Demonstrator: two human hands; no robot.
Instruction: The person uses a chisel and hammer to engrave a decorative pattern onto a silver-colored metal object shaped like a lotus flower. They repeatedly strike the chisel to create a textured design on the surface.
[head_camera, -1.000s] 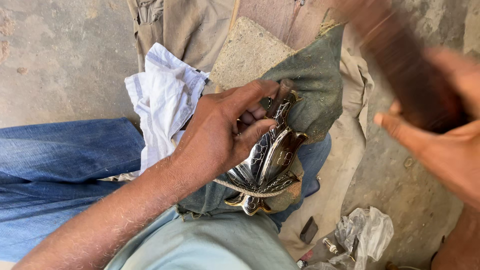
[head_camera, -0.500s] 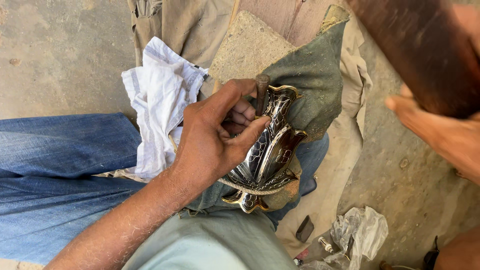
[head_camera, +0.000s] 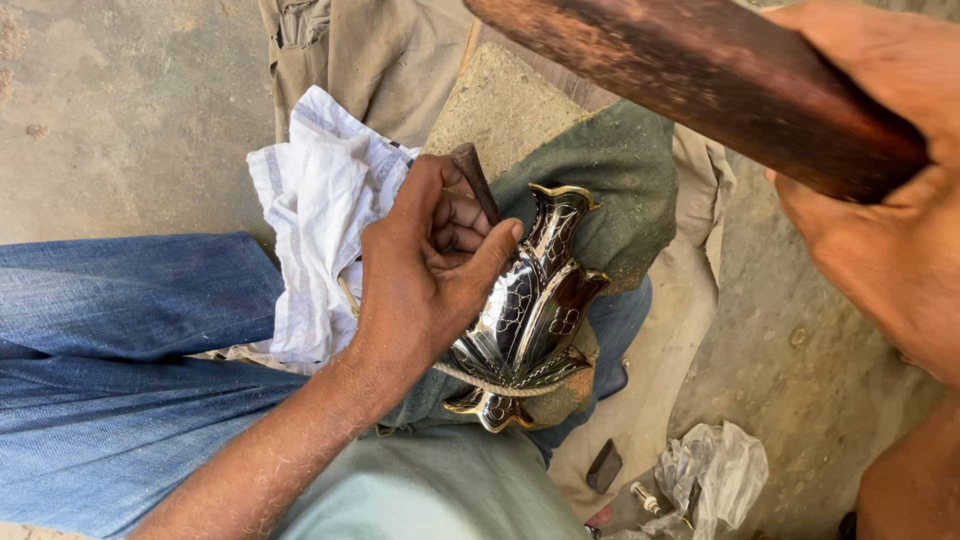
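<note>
From the head view, the left hand (head_camera: 430, 275) is curled shut around a punch (head_camera: 476, 182), a short dark metal rod held upright between thumb and fingers, its blunt top standing free above the knuckles and its lower end hidden behind the thumb. That grip leaves the top bare for a blow while the heel of the hand presses down on the tray (head_camera: 528, 305), a shiny leaf-shaped metal piece with a scalloped gold rim and dark etched lines.

The tray lies on a green pad (head_camera: 625, 180) that covers a stone block (head_camera: 495, 100), a firm bed with some give under the thin metal (a cord (head_camera: 490, 383) runs across the tray's lower part, seemingly to tie it down). A white cloth (head_camera: 320, 210) lies just beside the hand, over the jeans (head_camera: 120, 330).

At the upper right, the right hand (head_camera: 880, 200) is clenched around a wooden handle (head_camera: 700, 70), raised well above the punch; its head is out of frame.

On the floor near the lower edge sits a crumpled plastic bag (head_camera: 715, 470) with small bits beside it.
</note>
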